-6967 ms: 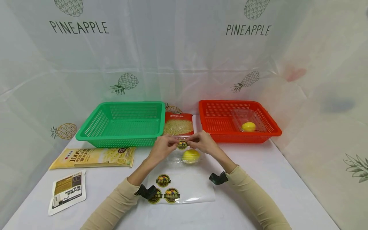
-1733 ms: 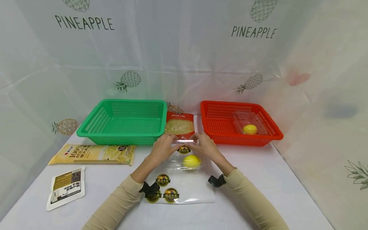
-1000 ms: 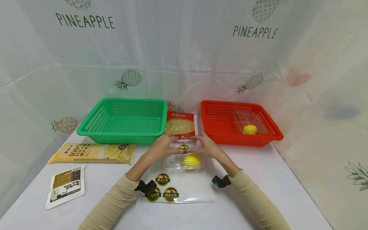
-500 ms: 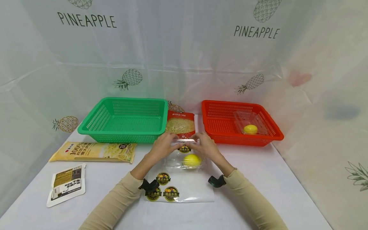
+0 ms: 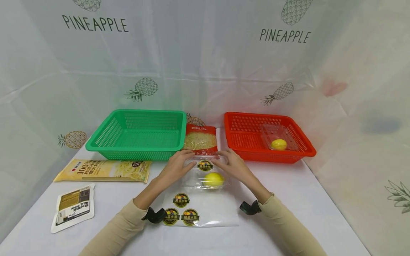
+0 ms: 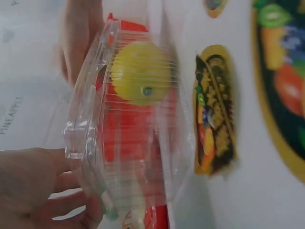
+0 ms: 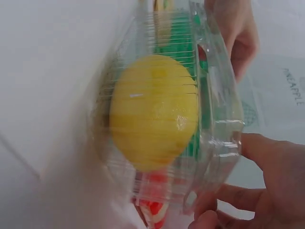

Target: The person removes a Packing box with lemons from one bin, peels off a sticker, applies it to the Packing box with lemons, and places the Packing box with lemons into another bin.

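Holding a clear, ribbed plastic box (image 5: 205, 174) by its far corners, I have my left hand (image 5: 175, 167) on one side and my right hand (image 5: 232, 166) on the other. The box is thin, glossy and see-through, with a round fruit sticker (image 5: 205, 165) on its lid and a smooth yellow lemon (image 5: 213, 179) inside. It rests on the white table (image 5: 304, 199), between the green basket (image 5: 137, 135) and the red basket (image 5: 266, 137), just beyond a shiny sheet (image 5: 200, 208) of round stickers. In the wrist views my left fingers (image 6: 71, 210) curl lightly about the lid's rim, and my right fingers (image 7: 228, 195) do the same at the other corner, thumb on top, grasping the box.
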Motion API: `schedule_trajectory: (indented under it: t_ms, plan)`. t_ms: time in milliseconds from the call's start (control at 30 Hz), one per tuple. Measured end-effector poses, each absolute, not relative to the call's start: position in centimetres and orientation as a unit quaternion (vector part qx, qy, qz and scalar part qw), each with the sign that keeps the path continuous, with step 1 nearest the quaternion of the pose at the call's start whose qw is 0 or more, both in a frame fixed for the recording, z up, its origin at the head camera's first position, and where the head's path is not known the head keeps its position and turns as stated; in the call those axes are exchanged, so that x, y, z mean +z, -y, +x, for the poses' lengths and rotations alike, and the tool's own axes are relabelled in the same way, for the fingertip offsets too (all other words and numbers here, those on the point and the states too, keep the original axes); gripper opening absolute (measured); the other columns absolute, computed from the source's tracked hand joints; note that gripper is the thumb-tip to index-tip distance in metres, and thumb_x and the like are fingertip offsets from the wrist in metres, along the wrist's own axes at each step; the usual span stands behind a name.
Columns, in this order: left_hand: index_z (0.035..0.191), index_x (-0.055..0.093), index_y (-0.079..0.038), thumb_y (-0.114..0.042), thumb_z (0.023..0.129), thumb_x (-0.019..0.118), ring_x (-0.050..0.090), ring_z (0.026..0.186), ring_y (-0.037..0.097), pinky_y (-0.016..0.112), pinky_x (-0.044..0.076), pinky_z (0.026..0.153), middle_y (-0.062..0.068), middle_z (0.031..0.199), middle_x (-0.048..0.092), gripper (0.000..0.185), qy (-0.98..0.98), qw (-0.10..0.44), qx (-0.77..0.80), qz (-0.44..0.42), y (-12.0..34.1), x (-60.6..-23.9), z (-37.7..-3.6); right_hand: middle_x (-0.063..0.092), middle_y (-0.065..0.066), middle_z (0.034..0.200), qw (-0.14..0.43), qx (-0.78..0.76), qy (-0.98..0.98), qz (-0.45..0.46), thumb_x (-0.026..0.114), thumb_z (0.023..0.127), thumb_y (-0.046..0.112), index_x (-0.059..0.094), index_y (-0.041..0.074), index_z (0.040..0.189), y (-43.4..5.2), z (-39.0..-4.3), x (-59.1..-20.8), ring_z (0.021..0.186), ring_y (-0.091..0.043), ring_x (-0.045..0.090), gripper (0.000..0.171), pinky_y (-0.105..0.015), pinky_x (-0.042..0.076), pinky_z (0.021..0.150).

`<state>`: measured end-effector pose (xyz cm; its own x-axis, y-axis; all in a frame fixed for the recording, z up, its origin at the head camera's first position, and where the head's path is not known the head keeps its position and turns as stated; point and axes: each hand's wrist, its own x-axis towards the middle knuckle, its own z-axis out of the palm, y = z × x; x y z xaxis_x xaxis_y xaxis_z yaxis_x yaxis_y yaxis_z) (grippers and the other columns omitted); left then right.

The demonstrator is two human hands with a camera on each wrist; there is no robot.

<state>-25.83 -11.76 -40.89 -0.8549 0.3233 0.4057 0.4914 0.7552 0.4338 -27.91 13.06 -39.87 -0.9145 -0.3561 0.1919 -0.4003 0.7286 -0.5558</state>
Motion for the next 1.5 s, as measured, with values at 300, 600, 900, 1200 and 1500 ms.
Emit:
schedule_trajectory:
  t_ms: [300,600,900,1200,1500]
  plan:
    - [0.130,0.061,0.000,-0.026,0.093,0.068,0.068,0.098,0.031,0.032,0.058,0.071,0.017,0.125,0.063,0.046,0.912,0.117,-0.337,-0.204,15.2,-40.8,-23.3,0.058,-0.017,0.129,-0.005,0.326,0.923,0.203,0.069,0.089,0.046,0.051,0.013,0.143,-15.4,-26.1,-39.4,0.068,-0.012,0.057,0.065,-0.026,0.050,0.058]
    - [0.141,0.051,-0.002,-0.031,0.095,0.065,0.069,0.107,0.027,0.033,0.059,0.080,0.019,0.138,0.058,0.057,0.899,0.037,-0.391,-0.196,16.2,-41.5,-22.1,0.063,-0.023,0.125,-0.073,0.379,0.899,0.208,0.068,0.092,0.038,0.035,0.010,0.152,-16.6,-24.7,-40.2,0.069,-0.024,0.066,0.074,-0.028,0.054,0.054]
    - [0.139,0.052,0.002,-0.028,0.094,0.066,0.069,0.107,0.028,0.030,0.059,0.079,0.020,0.142,0.054,0.056,0.885,0.017,-0.429,-0.179,16.0,-41.6,-21.9,0.065,-0.026,0.119,-0.095,0.405,0.879,0.232,0.066,0.094,0.029,0.032,0.008,0.153,-17.2,-24.5,-40.7,0.068,-0.029,0.067,0.071,-0.033,0.056,0.053]
    - [0.136,0.056,0.002,-0.029,0.093,0.068,0.069,0.107,0.028,0.029,0.059,0.081,0.021,0.140,0.055,0.054,0.879,0.022,-0.438,-0.187,15.9,-41.8,-21.9,0.066,-0.025,0.117,-0.098,0.410,0.878,0.227,0.067,0.093,0.027,0.035,0.005,0.152,-17.1,-24.5,-40.7,0.068,-0.031,0.066,0.070,-0.035,0.056,0.053]
    - [0.135,0.056,0.002,-0.029,0.092,0.069,0.069,0.105,0.027,0.027,0.059,0.080,0.021,0.139,0.056,0.055,0.878,0.022,-0.441,-0.182,15.7,-41.4,-21.8,0.068,-0.023,0.109,-0.092,0.414,0.875,0.235,0.070,0.092,0.027,0.036,0.004,0.151,-17.1,-24.5,-40.3,0.067,-0.030,0.067,0.072,-0.040,0.058,0.057]
